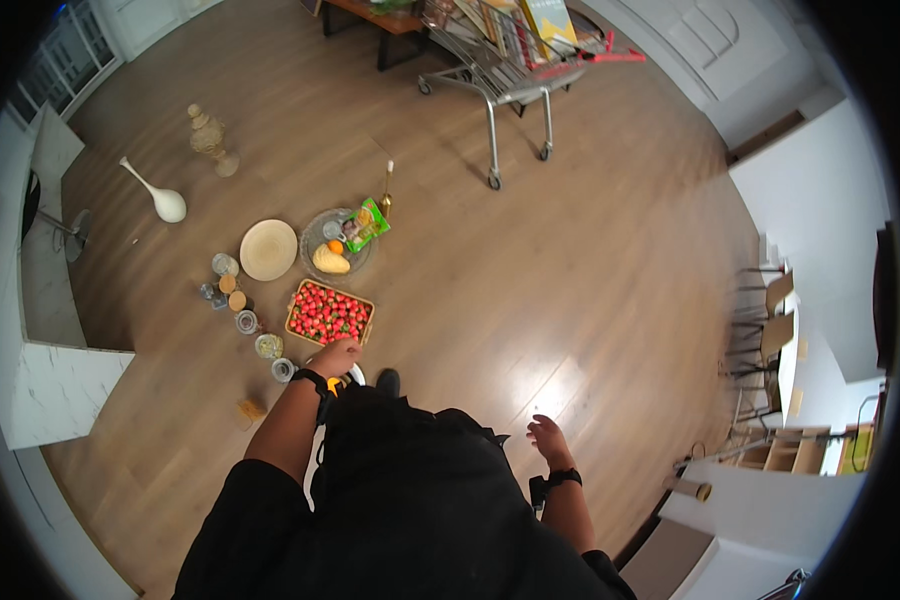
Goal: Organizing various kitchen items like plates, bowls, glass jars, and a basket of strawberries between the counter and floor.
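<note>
Just beyond my left hand (335,358) is a shallow basket (291,332) filled with red strawberries (328,311). That hand is at the basket's near edge in the picture. Its fingers are bent and partly hidden, so I cannot tell if they grip anything. A white rim (357,374) and a yellow object (334,385) show beside it, mostly covered by my wrist and black clothing. My right hand (549,441) hangs over the wooden floor with loosely spread fingers, holding nothing. Several glass jars (268,346) form a line left of the basket.
Past the basket are a beige plate (268,250) and a glass tray (313,225) bearing fruit and a green packet (366,225). A brass candlestick (386,202), white vase (169,204) and carved ornament (208,136) stand farther off. A shopping cart (495,90) holds books.
</note>
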A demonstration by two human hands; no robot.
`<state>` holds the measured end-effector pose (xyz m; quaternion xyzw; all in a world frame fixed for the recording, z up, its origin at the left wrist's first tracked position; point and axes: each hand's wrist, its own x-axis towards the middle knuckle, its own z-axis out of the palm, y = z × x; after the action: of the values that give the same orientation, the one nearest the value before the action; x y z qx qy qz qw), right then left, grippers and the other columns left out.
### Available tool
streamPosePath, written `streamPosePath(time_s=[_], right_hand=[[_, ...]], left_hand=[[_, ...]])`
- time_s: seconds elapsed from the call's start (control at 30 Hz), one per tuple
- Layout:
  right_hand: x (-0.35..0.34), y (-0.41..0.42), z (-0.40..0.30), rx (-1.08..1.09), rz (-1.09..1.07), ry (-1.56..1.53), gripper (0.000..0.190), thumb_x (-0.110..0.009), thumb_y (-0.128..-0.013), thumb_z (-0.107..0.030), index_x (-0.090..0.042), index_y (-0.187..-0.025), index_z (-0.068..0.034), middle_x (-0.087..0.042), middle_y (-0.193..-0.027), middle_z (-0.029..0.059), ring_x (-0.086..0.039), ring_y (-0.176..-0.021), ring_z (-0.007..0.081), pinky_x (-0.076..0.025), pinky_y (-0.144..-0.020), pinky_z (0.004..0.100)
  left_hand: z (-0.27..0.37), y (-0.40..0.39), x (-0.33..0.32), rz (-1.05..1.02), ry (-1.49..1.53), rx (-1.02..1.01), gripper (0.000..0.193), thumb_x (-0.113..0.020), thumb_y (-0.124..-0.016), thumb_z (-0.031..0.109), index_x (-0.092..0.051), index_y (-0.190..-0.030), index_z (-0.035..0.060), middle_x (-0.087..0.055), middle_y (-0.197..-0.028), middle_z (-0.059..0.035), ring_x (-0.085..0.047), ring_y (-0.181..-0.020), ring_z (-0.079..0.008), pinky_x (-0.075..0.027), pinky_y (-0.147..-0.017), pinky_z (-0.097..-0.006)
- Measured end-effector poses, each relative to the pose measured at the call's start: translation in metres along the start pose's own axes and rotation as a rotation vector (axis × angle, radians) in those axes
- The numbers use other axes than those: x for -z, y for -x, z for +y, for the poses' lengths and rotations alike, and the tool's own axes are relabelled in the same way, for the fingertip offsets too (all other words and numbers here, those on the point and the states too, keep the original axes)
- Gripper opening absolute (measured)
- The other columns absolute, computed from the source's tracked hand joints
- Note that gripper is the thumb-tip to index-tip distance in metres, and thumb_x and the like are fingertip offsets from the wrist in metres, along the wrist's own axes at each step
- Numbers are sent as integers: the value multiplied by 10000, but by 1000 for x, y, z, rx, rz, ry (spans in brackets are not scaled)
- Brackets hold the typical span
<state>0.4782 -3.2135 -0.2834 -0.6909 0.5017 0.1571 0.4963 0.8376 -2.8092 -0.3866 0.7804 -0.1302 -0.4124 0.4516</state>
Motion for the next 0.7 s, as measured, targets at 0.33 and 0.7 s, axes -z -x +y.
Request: streamPosePath(time_s=[0.33, 0.7], right_hand=[[45, -170, -70, 9, -381, 195, 506, -611, -911, -280, -523, -1331, -12, -681, -1088, 137, -666, -890, 196, -512, -745, 330], [103, -353, -253, 197, -446, 305, 358, -606, -890, -128, -581, -1222, 3, -682, -959, 113, -682, -813, 199, -517, -603, 325]], left_hand=[[-61, 5, -18, 91, -613, -180, 192, -591, -832, 192, -678, -838, 21, -669, -826, -151, -665, -822, -302, -533, -714, -404], [36, 32, -84, 192, 10, 389, 298, -493, -919, 278, -650, -949, 26, -685, -834, -84, -670, -774, -196, -536, -686, -351]])
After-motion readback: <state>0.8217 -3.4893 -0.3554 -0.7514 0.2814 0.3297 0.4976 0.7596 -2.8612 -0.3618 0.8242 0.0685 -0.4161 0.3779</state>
